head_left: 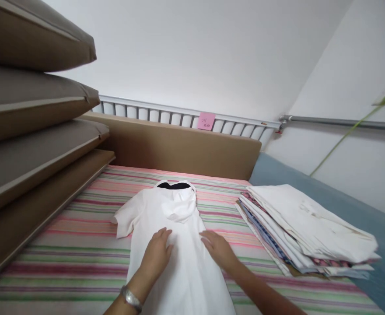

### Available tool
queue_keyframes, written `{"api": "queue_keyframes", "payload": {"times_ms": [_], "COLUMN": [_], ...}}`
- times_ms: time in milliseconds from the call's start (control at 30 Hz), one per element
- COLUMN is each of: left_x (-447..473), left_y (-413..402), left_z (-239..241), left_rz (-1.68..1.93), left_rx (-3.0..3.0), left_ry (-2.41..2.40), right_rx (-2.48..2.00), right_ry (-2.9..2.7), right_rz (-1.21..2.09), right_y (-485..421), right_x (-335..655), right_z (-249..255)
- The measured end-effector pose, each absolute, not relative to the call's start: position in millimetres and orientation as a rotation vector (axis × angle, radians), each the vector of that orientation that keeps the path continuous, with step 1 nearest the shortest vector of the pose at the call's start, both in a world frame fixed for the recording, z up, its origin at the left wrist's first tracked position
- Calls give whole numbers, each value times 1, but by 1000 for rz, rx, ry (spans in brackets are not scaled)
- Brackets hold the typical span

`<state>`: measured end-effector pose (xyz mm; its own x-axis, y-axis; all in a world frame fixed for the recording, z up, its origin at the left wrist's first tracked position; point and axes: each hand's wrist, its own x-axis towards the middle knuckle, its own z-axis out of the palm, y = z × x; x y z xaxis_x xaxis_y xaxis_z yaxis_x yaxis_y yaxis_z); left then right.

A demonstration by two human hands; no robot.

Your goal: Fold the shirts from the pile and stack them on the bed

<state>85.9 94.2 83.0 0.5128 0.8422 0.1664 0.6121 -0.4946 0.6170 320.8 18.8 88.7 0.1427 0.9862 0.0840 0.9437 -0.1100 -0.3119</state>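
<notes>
A white short-sleeved shirt lies lengthwise before me, its collar with a dark inner band at the far end. One sleeve sticks out to the left. On the right no sleeve sticks out, and cloth is bunched below the collar. My left hand, with a silver bracelet at the wrist, is over the middle of the shirt, fingers bent loosely and apart. At the shirt's right edge is my right hand, fingers stretched toward the cloth. Neither hand visibly grips the fabric; whether the fingertips touch it I cannot tell.
A stack of folded clothes lies on the right of the striped sheet. Thick brown cushions are piled at the left. Behind stand a brown panel and a white radiator bearing a pink note.
</notes>
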Motion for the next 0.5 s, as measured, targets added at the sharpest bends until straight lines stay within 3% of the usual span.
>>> {"api": "queue_keyframes", "payload": {"times_ms": [233, 500], "left_x": [116, 128], "left_y": [134, 139], "left_z": [76, 62], "left_rz": [674, 578], "left_rx": [2003, 2015], "left_ry": [979, 941], "right_rx": [-2152, -2185], "right_ry": [-2010, -2243], "right_rz": [-17, 118], "right_y": [144, 246], "right_x": [327, 319], "right_z": [145, 111]}}
